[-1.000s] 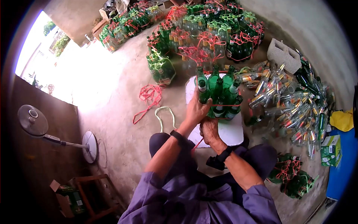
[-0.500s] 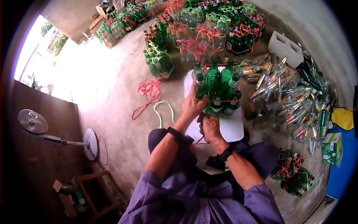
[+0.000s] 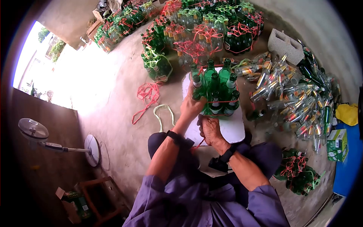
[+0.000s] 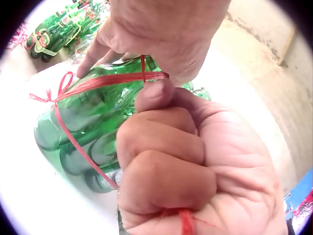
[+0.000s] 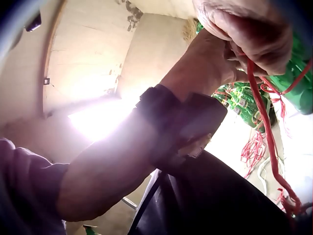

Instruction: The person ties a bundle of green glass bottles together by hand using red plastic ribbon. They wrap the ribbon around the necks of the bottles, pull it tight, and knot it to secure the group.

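Loose red cords (image 3: 147, 94) lie on the floor (image 3: 113, 125) at the left; next to them the left hand (image 3: 191, 106) curls its fingers over the near-left side of the bundle of green bottles (image 3: 215, 90), which stands upright on a white board (image 3: 236, 132) just ahead of the person. The right hand (image 3: 210, 130) — a tight fist below the bundle — clenches the red string (image 4: 98, 83) wrapped round the glass, and a heap of loose bottles (image 3: 298, 102) sprawls further right.

About a dozen green glass bottles (image 3: 215, 90) stand upright, necks up, packed tight together on a white slab (image 3: 234, 130). A thin red string (image 4: 98, 83) wraps around the cluster. It is knotted at one side, and one strand pulls taut away from the bottles.
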Tool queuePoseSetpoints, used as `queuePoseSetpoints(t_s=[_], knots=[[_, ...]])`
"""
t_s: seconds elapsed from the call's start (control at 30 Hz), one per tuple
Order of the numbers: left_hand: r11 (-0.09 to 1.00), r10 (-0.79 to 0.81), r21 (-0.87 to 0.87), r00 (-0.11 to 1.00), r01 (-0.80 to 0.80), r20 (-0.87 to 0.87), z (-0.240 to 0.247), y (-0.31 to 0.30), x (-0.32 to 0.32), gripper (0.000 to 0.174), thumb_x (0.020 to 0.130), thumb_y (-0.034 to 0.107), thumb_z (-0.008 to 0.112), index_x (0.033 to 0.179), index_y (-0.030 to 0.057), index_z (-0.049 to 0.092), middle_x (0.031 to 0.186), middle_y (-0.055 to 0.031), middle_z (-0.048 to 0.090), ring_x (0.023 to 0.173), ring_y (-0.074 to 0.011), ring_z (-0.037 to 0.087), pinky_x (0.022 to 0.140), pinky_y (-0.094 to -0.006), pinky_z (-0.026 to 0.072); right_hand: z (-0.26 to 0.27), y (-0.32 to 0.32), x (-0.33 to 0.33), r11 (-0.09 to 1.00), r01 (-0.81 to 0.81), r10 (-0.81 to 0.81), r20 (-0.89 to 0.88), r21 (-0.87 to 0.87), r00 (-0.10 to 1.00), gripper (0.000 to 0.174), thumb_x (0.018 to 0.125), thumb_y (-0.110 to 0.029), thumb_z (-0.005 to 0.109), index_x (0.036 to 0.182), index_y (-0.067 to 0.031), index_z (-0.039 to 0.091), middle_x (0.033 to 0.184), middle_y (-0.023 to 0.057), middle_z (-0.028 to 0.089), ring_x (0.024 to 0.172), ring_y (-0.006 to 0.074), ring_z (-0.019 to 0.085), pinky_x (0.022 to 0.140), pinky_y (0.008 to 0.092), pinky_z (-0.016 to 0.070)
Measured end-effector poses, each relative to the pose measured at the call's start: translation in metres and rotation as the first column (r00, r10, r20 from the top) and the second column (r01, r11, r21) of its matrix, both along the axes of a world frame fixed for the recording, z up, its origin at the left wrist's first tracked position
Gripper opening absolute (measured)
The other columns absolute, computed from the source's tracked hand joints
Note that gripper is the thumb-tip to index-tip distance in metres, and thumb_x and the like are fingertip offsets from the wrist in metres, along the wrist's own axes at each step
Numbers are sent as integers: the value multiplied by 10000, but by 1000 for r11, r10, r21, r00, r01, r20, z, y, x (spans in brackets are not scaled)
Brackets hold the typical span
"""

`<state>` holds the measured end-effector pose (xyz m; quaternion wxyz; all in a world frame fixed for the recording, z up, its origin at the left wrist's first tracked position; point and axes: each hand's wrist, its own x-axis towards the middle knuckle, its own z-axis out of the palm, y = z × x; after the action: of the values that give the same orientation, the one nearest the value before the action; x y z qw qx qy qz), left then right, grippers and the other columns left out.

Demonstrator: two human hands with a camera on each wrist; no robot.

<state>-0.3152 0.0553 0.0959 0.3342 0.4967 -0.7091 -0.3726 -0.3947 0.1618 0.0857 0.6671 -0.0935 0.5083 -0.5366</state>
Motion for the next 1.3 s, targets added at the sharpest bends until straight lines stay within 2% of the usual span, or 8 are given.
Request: queuePoseSetpoints(t_s=[0.37,0.43,0.53,0.67,0.8,1.0,1.13,1.3], knots=[[999,-38,-10,999,38,-6,-11,-2,1,798,802,300,595,1517,230,247,1232,-184,624,1120,-395,607,895,-456,481,2,8,-11,965,-142,75,-286,-222,955,284,904,-184,547,644,-72,524,453,-51,325,341,58,260,341,257,170],[996,-74,-55,994,70,-80,-10,-5,-1,796,806,274,596,1518,213,245,1218,-170,630,1114,-373,615,893,-435,483,-8,3,-14,910,-371,170,-647,-186,743,135,873,-42,511,783,-41,612,623,49,515,557,163,522,523,337,425],[996,-86,-32,964,80,-251,1,2,-5,647,833,71,567,1448,83,364,1186,-93,577,1061,-190,540,944,-330,441,-3,0,-15,973,-229,210,-277,-36,937,126,856,-28,502,776,-32,600,705,82,567,656,190,558,599,349,445],[999,50,11,992,-49,-114,-22,-6,-3,547,821,120,592,1348,57,458,1081,-103,613,1000,-218,549,893,-351,459,-66,-13,-13,859,-421,-9,-832,-290,554,153,869,-115,525,785,-17,606,667,140,596,633,239,583,630,386,442],[998,59,-25,964,-54,261,-16,-4,3,610,802,432,624,1290,81,516,1161,-271,586,1124,-434,548,949,-489,436,-23,0,-13,924,-106,-69,-433,-367,899,283,889,-226,589,665,-57,560,487,-41,361,374,74,298,362,275,188],[970,176,104,927,-221,332,12,14,-4,569,811,459,623,1215,63,568,1128,-255,607,1031,-433,604,874,-517,480,-44,-5,-18,883,-179,-135,-602,-433,787,278,881,-216,589,666,-41,589,488,-38,385,387,61,317,388,255,211],[952,178,251,984,-174,5,-4,14,-8,514,816,380,649,1185,34,562,1016,-226,660,938,-407,650,822,-471,502,-37,5,-13,859,-420,-1,-822,-292,569,86,772,3,549,731,-31,617,720,130,639,687,265,630,636,373,496],[920,155,392,935,-19,-319,-16,10,-4,569,815,274,716,1235,-53,514,925,-98,652,676,-188,622,619,-309,525,-27,7,-11,903,-384,116,-750,-193,651,106,802,-15,536,761,-15,634,762,144,671,714,284,658,632,377,502]])
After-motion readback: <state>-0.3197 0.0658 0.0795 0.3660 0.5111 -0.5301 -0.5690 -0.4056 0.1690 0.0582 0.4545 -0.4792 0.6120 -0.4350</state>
